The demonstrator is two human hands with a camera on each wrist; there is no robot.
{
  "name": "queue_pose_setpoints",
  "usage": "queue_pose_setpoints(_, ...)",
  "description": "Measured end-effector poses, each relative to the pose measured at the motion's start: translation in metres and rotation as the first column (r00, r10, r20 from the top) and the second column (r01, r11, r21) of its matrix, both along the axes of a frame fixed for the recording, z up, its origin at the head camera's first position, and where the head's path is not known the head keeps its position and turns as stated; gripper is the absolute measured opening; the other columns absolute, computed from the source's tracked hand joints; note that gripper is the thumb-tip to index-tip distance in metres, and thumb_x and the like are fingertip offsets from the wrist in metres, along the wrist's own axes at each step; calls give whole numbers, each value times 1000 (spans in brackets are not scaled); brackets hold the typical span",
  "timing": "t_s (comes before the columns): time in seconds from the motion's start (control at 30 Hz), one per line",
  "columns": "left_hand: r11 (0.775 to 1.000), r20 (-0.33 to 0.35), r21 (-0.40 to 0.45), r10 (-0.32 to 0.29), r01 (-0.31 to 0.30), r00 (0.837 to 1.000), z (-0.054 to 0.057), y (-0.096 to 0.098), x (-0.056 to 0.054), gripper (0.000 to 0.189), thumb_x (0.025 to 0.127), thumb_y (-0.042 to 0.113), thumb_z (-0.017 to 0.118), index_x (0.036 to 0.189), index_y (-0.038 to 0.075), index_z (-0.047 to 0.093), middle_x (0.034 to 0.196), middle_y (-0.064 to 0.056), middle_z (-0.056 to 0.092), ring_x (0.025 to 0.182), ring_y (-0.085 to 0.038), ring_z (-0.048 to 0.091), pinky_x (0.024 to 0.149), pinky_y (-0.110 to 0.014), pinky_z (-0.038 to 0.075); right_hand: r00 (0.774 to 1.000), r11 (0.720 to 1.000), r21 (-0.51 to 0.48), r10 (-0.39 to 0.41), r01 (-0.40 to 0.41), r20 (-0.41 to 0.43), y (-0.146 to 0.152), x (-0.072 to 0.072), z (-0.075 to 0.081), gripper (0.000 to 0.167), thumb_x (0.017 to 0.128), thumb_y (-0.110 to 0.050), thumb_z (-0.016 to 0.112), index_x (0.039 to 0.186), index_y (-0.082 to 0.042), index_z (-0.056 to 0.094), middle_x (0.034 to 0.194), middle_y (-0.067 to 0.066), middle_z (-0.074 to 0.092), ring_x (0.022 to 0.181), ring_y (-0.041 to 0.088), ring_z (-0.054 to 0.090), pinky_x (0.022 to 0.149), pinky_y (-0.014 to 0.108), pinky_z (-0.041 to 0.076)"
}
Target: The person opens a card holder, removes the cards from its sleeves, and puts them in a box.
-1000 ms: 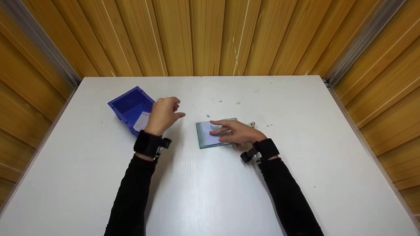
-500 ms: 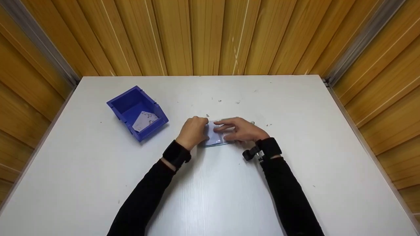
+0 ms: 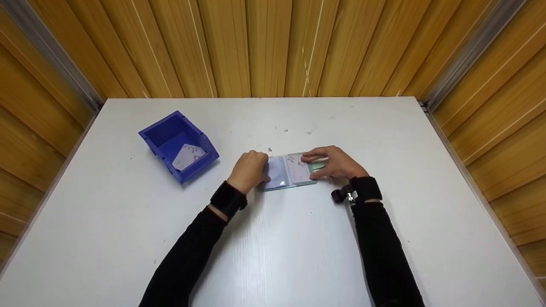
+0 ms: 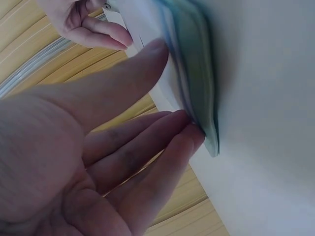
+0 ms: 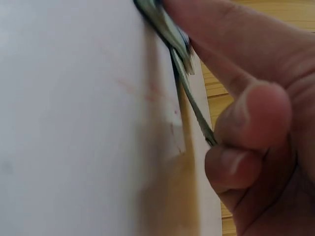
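A green card holder (image 3: 278,171) with clear plastic sleeves lies on the white table, in front of me. Its right half shows a white patterned card (image 3: 297,169); the left half shows a pale blue-white sleeve. My left hand (image 3: 248,171) grips the left end, thumb on the sleeve and fingertips at the far corner, as the left wrist view shows. With thumb and fingers my right hand (image 3: 335,163) holds the right end at the card's outer edge. A light green strap (image 3: 318,165) shows between those fingers. In the right wrist view, two fingers are curled beside the strap.
To the left stands a blue bin (image 3: 170,134), set at an angle, with a white patterned card (image 3: 187,157) inside it. Wood-look panels (image 3: 268,47) rise behind the table and at both sides. Small marks dot the white tabletop (image 3: 273,247).
My left hand has come from beside the bin to the holder's left end. My right hand has shifted right, uncovering the patterned card in the right half.
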State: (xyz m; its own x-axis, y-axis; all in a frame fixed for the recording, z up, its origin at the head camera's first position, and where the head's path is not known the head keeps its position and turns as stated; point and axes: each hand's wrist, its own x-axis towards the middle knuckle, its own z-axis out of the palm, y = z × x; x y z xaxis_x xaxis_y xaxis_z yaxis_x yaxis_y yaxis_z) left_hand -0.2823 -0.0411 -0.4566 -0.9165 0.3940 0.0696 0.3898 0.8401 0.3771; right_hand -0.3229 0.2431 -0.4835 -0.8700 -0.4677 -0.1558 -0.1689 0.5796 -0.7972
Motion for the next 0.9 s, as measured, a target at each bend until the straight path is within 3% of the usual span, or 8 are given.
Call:
queue_pose_setpoints(0.2, 999, -43, -29, -15, 14, 999, 0, 2, 3, 32, 73, 7, 93, 96, -6, 74, 91, -19, 75, 88, -36, 71, 81, -48, 57, 1000, 1000, -11, 0, 0, 7, -1, 0, 0, 74, 72, -5, 93, 140, -14, 65, 132, 1, 73, 146, 26, 46, 124, 51, 28)
queue_pose_setpoints(0.4, 999, -102, -21, -38, 36, 994, -5, 9, 4, 21, 81, -6, 80, 101, -7, 74, 99, -22, 76, 93, -37, 73, 86, -48, 59, 999, 998, 64, 7, -4, -50, -2, 0, -1, 81, 70, -13, 96, 143, -17, 62, 138, -1, 69, 148, 26, 42, 125, 51, 26)
queue_pose_setpoints(0.53, 987, 0, 123, -101, 100, 995, -13, 23, 4, 33, 87, -13, 67, 120, -8, 69, 114, -22, 73, 108, -35, 70, 98, -46, 55, 997, 996, 86, 17, -10, -75, -2, 1, -1, 81, 71, -13, 96, 144, -17, 62, 137, 1, 69, 148, 26, 43, 124, 51, 27)
queue_pose_setpoints(0.63, 951, 166, 305, -98, 43, 981, -17, 36, 5, 42, 90, -8, 63, 132, -10, 60, 120, -23, 68, 114, -34, 64, 104, -44, 51, 996, 996, 82, 30, -24, -80, -3, 0, -2, 80, 71, -13, 95, 144, -16, 61, 136, 2, 70, 147, 26, 44, 124, 51, 28)
queue_pose_setpoints(0.7, 887, 322, 449, -44, -111, 946, -18, 43, 6, 48, 91, -1, 64, 137, -10, 55, 124, -22, 66, 116, -31, 61, 105, -41, 50, 996, 996, 79, 36, -30, -79, -3, 0, -2, 80, 72, -13, 95, 144, -15, 61, 136, 2, 70, 147, 28, 44, 124, 52, 27)
queue_pose_setpoints(0.73, 832, 398, 515, -22, -204, 917, -18, 46, 6, 50, 92, 2, 65, 139, -11, 53, 126, -22, 64, 116, -30, 61, 104, -39, 50, 996, 996, 79, 37, -31, -78, -3, 0, -2, 80, 73, -13, 95, 145, -16, 61, 136, 2, 70, 147, 28, 44, 124, 53, 27)
queue_pose_setpoints(0.83, 625, 583, 631, 8, -459, 813, -15, 53, 7, 57, 92, 8, 65, 144, -11, 49, 135, -22, 60, 118, -26, 58, 104, -35, 50, 997, 996, 81, 31, -25, -70, -3, -1, -3, 79, 73, -14, 95, 145, -16, 61, 136, 2, 70, 148, 30, 43, 124, 55, 26)
queue_pose_setpoints(0.9, 514, 645, 660, -13, -548, 764, -14, 55, 6, 57, 93, 9, 64, 143, -12, 49, 140, -23, 57, 121, -26, 58, 105, -35, 51, 998, 997, 80, 25, -20, -61, -2, -1, -4, 79, 73, -14, 95, 145, -17, 61, 136, 2, 70, 149, 30, 41, 124, 56, 25)
